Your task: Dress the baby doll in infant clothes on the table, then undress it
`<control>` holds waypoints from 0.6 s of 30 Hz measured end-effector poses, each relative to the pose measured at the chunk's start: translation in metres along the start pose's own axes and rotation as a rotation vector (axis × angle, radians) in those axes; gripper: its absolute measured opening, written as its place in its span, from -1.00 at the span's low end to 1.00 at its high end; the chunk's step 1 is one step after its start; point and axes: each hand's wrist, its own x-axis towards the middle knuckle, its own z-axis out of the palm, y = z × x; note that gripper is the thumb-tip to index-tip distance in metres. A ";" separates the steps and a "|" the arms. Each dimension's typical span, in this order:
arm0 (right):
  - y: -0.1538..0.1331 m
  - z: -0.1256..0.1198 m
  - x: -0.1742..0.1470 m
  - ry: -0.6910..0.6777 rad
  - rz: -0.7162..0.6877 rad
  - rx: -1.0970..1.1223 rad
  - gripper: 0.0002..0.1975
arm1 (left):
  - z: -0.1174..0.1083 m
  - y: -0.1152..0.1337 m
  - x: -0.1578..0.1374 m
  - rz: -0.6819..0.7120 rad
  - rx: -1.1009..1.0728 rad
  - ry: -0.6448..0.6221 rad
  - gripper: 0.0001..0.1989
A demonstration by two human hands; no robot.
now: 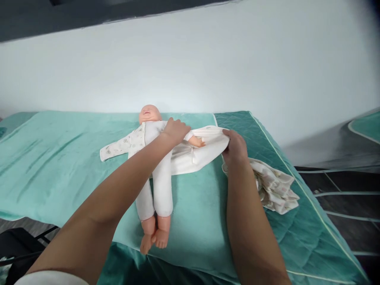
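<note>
Teal quilted bedding (74,158) covers the bed where a baby doll (152,158) lies on its back, head toward the wall, bare feet near the front edge. Left hand (175,130) rests curled on the doll's shoulder. Right hand (234,146) pinches the edge of a white garment (202,152) spread beside the doll's arm. Printed cloth (276,188) lies crumpled just right of that wrist.

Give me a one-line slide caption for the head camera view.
Left hand rests on a baby doll on a teal mat while right hand grips its white garment.
</note>
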 end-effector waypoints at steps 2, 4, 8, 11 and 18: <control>-0.009 0.000 -0.004 0.034 0.090 0.201 -0.78 | 0.001 0.003 0.002 -0.032 0.011 -0.001 -0.68; -0.019 0.003 -0.011 0.005 0.116 0.280 -0.71 | 0.004 0.006 0.006 -0.084 0.006 0.003 -0.70; -0.038 0.016 -0.033 -0.077 0.026 0.322 -0.61 | 0.010 0.012 0.011 -0.151 -0.023 -0.004 -0.65; -0.045 0.032 -0.052 -0.171 -0.020 0.328 -0.59 | 0.012 0.012 0.011 -0.168 -0.073 0.013 -0.56; -0.043 0.054 -0.081 -0.551 -0.134 0.251 -0.69 | 0.001 -0.023 0.001 0.074 -0.826 0.161 -0.78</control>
